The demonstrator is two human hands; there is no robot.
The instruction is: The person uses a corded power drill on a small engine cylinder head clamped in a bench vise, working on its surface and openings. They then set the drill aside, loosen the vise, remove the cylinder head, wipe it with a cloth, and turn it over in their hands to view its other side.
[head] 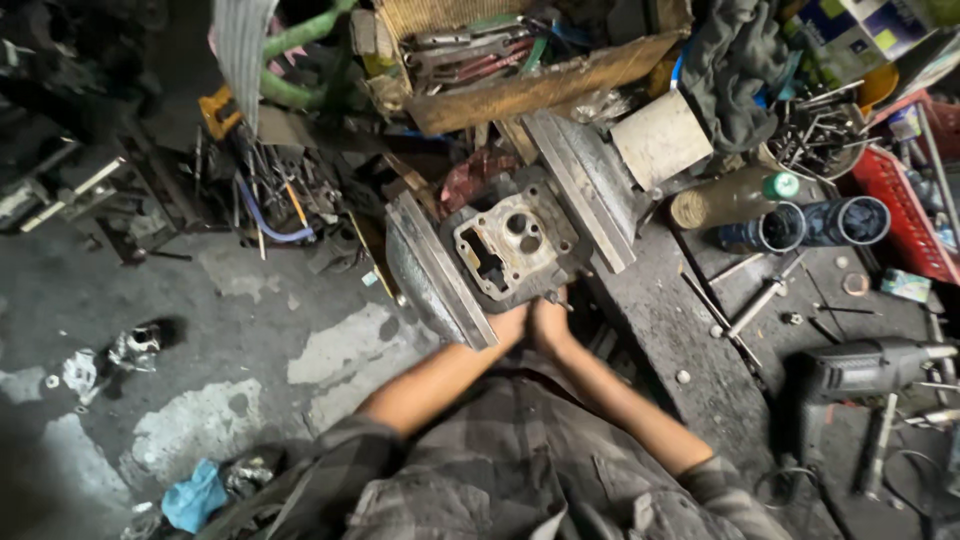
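- Two hands, mine, meet at the near edge of a metal engine block (512, 243) clamped between the two steel plates of a vise (585, 185) at the left edge of the workbench (690, 320).
- My left hand (508, 325) sits under the near corner of the left vise plate (438, 272), touching the block's lower rim; the fingers curl out of sight beneath it, so I cannot tell whether they grip anything.
- My right hand (552, 320) is just beside the left one, pressed against the block's near edge; its fingers are bent, but what they hold is hidden.
- The block faces up, showing a flat gasket face with one square opening and two round holes.
- Behind the vise, at the far edge of the bench, stands a wooden box (530, 60) filled with wrenches.
- On the bench to my right lie a dark electric drill (860, 368), a few loose bolts and rods, a brown bottle with a green cap (730, 197) and two dark tubes (805, 225) lying on their sides.
- A red crate (905, 200) sits at the right edge.
- A blue rag (193, 497) lies on the concrete floor (150, 300) to my left.
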